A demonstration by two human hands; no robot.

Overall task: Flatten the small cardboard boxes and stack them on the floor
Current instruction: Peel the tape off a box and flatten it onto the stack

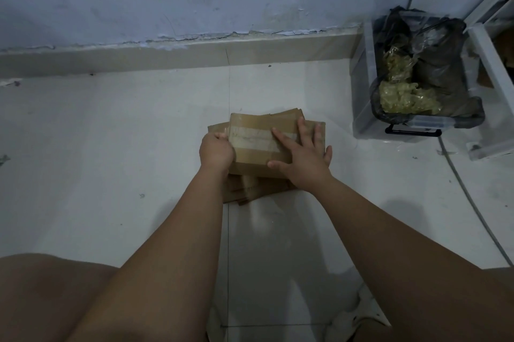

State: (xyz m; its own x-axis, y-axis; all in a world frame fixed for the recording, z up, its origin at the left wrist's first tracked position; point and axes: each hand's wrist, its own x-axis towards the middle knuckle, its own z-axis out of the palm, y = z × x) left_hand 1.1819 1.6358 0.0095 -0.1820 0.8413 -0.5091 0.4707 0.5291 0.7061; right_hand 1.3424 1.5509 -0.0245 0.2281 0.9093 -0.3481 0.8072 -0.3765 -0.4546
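A bare knee and two forearms filled the near edge of the view. The left hand had its grip curled round the left edge of the top flattened box. The right hand pressed on it, fingers straight and spread, grip wide. That box sat on a stack of flattened cardboard on the tiled floor. A clear bin stood well to the right.
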